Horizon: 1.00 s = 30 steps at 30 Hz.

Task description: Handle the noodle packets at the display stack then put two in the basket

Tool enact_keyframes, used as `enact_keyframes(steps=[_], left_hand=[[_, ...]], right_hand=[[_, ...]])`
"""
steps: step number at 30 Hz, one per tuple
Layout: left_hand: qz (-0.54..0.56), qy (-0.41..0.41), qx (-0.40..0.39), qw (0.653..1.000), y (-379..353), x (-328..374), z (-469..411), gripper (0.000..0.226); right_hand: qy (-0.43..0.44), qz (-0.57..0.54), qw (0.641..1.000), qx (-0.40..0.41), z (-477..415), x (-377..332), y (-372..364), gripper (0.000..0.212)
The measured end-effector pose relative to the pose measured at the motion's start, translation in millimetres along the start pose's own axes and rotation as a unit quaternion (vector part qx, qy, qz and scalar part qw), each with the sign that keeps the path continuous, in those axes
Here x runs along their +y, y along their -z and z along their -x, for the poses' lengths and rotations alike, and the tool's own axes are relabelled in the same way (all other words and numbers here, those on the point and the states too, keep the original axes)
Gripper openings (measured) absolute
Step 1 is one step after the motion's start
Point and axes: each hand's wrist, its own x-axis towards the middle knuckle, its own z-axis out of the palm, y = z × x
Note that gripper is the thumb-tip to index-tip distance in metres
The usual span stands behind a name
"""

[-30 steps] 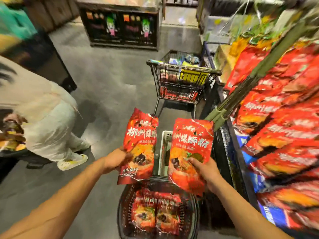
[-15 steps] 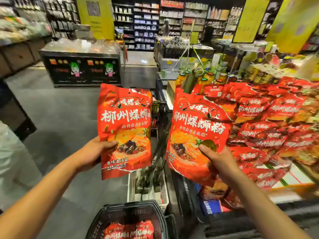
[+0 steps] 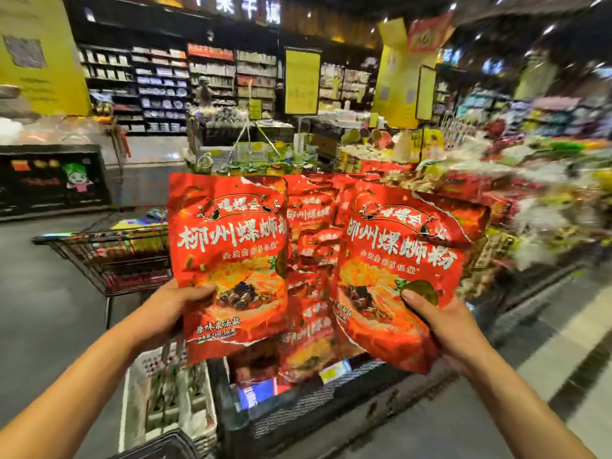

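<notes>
Two red noodle packets with white lettering are raised side by side in front of me. My left hand [image 3: 172, 309] grips the left red packet [image 3: 228, 246] by its lower left edge, thumb on the front. My right hand [image 3: 440, 323] grips the right red packet [image 3: 400, 260] at its lower right, thumb pressed on the front. Behind and between them lies a display pile of the same red packets [image 3: 309, 246]. The rim of a black basket [image 3: 165, 447] shows at the bottom edge; its contents are out of view.
A metal shopping cart [image 3: 109, 256] with goods stands left of the packets. A white crate [image 3: 165, 392] sits on the floor below my left hand. A black mesh display bin [image 3: 298, 415] holds the pile. Blurred goods [image 3: 546, 207] fill the right; shelves line the back.
The view has tilted up, so the store's back shelves show and the black basket has nearly left the frame. Both packets are raised higher and closer together, still held the same way.
</notes>
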Motion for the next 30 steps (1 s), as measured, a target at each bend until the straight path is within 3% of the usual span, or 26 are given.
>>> enact_keyframes(steps=[1,3,6,7,9,11,15,20,23,28,30], left_hand=[[-0.001,0.004,-0.002,1.0,-18,-4,-4,0.02],[0.007,0.017,-0.022,1.0,-54,-11,-13,0.014],[-0.01,0.022,-0.065,0.998,-100,-17,-27,0.069],[-0.02,0.027,-0.07,0.997,-116,-18,-30,0.067],[-0.003,0.021,-0.086,0.996,-149,-19,-34,0.032],[-0.023,0.025,-0.08,0.996,-179,-21,-40,0.048],[-0.025,0.047,-0.074,0.996,-199,-30,-79,0.019],[-0.039,0.049,-0.084,0.995,-215,-36,-126,0.008],[-0.038,0.054,-0.077,0.995,-224,-35,-151,0.034],[-0.043,0.046,-0.054,0.997,-234,-32,-200,0.009],[-0.054,0.035,-0.049,0.997,-238,-29,-213,0.014]], right_hand=[[-0.002,0.007,1.0,0.013,2,1,20,0.034],[-0.009,0.01,0.999,0.039,7,0,57,0.032],[-0.013,0.01,0.997,0.081,13,-1,100,0.03],[-0.017,0.009,0.996,0.09,15,-2,111,0.03],[-0.02,0.006,0.995,0.101,16,0,131,0.029],[-0.027,0.013,0.993,0.113,13,3,148,0.029],[-0.037,0.017,0.989,0.141,-2,13,170,0.033],[-0.028,0.026,0.991,0.128,-37,27,184,0.039],[-0.034,0.029,0.992,0.12,-66,34,191,0.04],[-0.042,0.044,0.993,0.1,-120,45,198,0.038],[-0.043,0.045,0.994,0.095,-139,50,197,0.034]])
